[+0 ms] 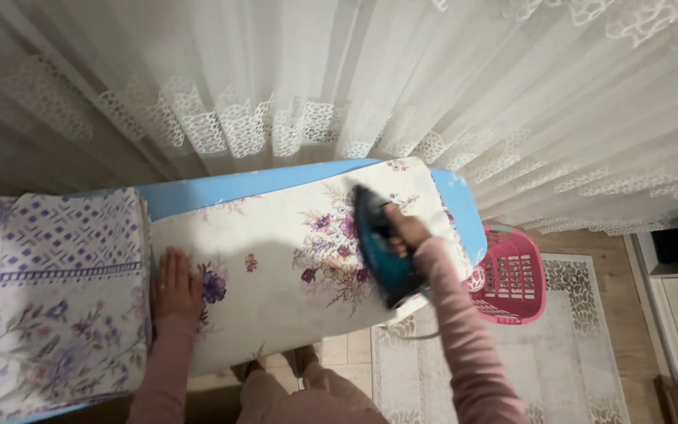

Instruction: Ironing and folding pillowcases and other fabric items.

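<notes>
Right now, right hand (403,226) grips a teal plastic steam iron (378,247) on smooth white floral cotton cloth (284,275).
Left hand (176,284) lies flat, fingers spread, pressing the cloth beside a folded patterned stack (64,298), near left.

Head view — straight down, close.

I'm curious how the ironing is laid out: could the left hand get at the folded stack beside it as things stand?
Probably yes. The left hand lies flat on the floral cloth, right beside the folded stack, with nothing between them.
</notes>
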